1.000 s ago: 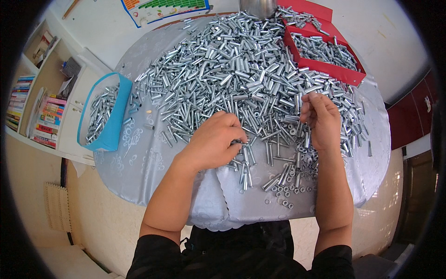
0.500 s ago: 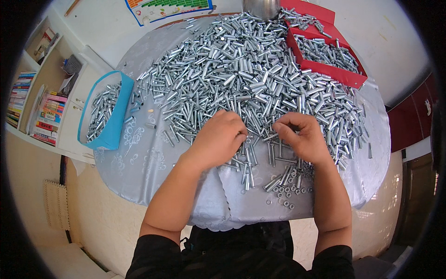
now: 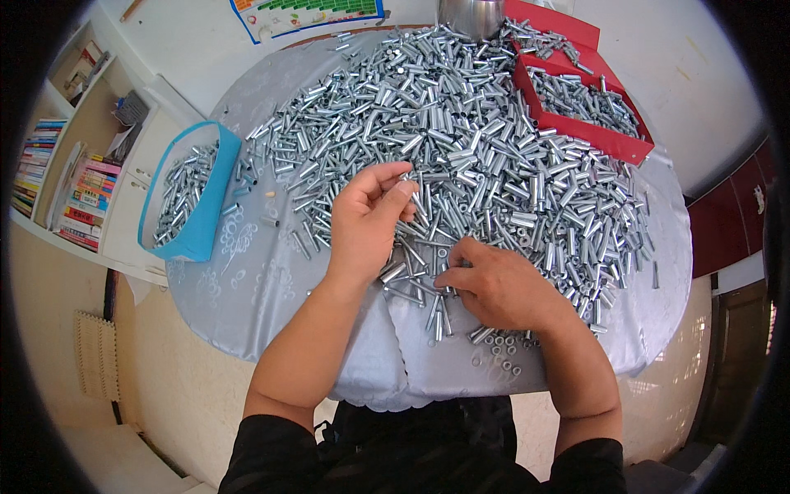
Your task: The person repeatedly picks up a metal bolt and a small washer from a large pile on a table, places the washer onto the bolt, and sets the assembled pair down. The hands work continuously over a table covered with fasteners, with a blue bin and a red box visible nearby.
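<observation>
A round table (image 3: 247, 296) draped in a silvery patterned cloth is seen from above, set against a pale wall, with a bookshelf (image 3: 66, 181) of coloured books at the left. Most of the cloth is covered by a heap of small metal tubes (image 3: 461, 140). A blue tray (image 3: 202, 222) partly filled with tubes stands at the left edge, and a red tray (image 3: 588, 123) with more is placed at the far right. A few small rings (image 3: 502, 358) are scattered at the near edge.

The left hand (image 3: 366, 222) is raised over the heap, fingers loosely curled; whether a tube is pinched cannot be told. The right hand (image 3: 498, 284) is laid flat on the tubes near the front, fingers spread on them.

Tubes and rings at the near edge could be swept off onto the floor by a forearm, since the cloth hangs loose there.
</observation>
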{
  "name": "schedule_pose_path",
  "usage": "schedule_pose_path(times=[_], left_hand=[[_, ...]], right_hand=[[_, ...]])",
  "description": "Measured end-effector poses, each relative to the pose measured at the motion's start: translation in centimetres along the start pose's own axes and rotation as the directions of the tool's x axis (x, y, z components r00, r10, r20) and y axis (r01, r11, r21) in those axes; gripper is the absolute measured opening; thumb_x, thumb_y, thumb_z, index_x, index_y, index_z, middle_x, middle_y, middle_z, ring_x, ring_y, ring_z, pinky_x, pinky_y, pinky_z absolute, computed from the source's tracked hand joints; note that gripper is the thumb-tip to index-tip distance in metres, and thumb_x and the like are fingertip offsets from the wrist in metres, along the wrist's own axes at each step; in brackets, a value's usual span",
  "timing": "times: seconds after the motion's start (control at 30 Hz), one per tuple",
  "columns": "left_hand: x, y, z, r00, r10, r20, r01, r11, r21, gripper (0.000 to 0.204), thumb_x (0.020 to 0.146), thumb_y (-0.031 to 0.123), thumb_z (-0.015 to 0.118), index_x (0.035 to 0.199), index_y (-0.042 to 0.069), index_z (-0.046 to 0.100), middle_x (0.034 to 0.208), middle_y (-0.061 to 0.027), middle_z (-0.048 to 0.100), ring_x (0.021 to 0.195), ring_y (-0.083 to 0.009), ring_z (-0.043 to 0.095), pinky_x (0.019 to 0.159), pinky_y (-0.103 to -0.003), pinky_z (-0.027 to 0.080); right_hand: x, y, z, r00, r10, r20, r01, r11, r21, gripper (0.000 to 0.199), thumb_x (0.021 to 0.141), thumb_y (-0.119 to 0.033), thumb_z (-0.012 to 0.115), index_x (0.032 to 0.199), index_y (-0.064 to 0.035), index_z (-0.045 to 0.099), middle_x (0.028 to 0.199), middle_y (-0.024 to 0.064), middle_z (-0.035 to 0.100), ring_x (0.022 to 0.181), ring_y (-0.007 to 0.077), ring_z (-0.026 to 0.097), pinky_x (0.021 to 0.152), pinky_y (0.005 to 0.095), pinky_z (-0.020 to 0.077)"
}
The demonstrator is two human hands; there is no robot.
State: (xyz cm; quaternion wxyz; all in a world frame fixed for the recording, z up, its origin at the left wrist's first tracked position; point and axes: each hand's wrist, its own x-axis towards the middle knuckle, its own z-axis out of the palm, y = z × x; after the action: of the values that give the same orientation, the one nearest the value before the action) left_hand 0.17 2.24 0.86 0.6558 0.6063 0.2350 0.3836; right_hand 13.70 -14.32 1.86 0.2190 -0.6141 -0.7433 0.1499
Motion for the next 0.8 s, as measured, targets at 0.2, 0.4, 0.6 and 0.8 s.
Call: schedule_pose_path(times=[0.2, 0.4, 0.6, 0.8], left_hand=[[-0.2, -0.2, 0.6, 0.996, -0.089, 0.017, 0.091, 0.983, -0.161, 0.018, 0.092, 0.004, 0.059, 0.109, -0.002, 0.060, 0.098, -0.0130, 0.068, 0.081, -0.0161, 0.066, 0.073, -0.029, 0.057], [-0.4, -0.5, 0.8, 0.990, -0.134, 0.032, 0.138, 0.963, -0.232, 0.017, 0.091, 0.003, 0.060, 0.107, -0.003, 0.061, 0.097, -0.0123, 0.068, 0.085, -0.0183, 0.068, 0.076, -0.030, 0.057], [-0.3, -0.8, 0.8, 0.992, -0.123, -0.009, 0.117, 0.963, -0.243, 0.015, 0.090, 0.002, 0.062, 0.104, -0.002, 0.063, 0.091, -0.0087, 0.066, 0.083, -0.0171, 0.067, 0.075, -0.029, 0.057], [-0.3, -0.6, 0.8, 0.982, -0.187, -0.012, 0.178, 0.950, -0.255, 0.016, 0.089, 0.000, 0.061, 0.105, -0.003, 0.062, 0.092, -0.0100, 0.067, 0.084, -0.0185, 0.068, 0.075, -0.030, 0.058]], right_hand=[[-0.7, 1.3, -0.2, 0.995, 0.083, -0.051, -0.088, 0.992, -0.094, 0.012, 0.076, -0.009, 0.060, 0.088, -0.0090, 0.063, 0.090, 0.0099, 0.059, 0.081, 0.0307, 0.062, 0.068, 0.0414, 0.0508], [-0.5, 1.8, -1.3, 0.986, 0.124, -0.115, -0.124, 0.992, 0.005, 0.016, 0.077, -0.017, 0.067, 0.090, -0.0100, 0.062, 0.088, 0.0089, 0.059, 0.080, 0.0312, 0.062, 0.067, 0.0415, 0.0506], [-0.3, 1.4, -0.6, 0.973, 0.137, -0.183, -0.148, 0.988, -0.046, 0.018, 0.076, -0.016, 0.068, 0.093, -0.0106, 0.064, 0.091, 0.0074, 0.059, 0.081, 0.0298, 0.063, 0.067, 0.0408, 0.0513], [-0.5, 1.8, -0.1, 0.983, 0.112, -0.147, -0.127, 0.987, -0.095, 0.016, 0.078, -0.014, 0.067, 0.093, -0.0100, 0.064, 0.092, 0.0073, 0.058, 0.078, 0.0294, 0.063, 0.068, 0.0401, 0.0519]])
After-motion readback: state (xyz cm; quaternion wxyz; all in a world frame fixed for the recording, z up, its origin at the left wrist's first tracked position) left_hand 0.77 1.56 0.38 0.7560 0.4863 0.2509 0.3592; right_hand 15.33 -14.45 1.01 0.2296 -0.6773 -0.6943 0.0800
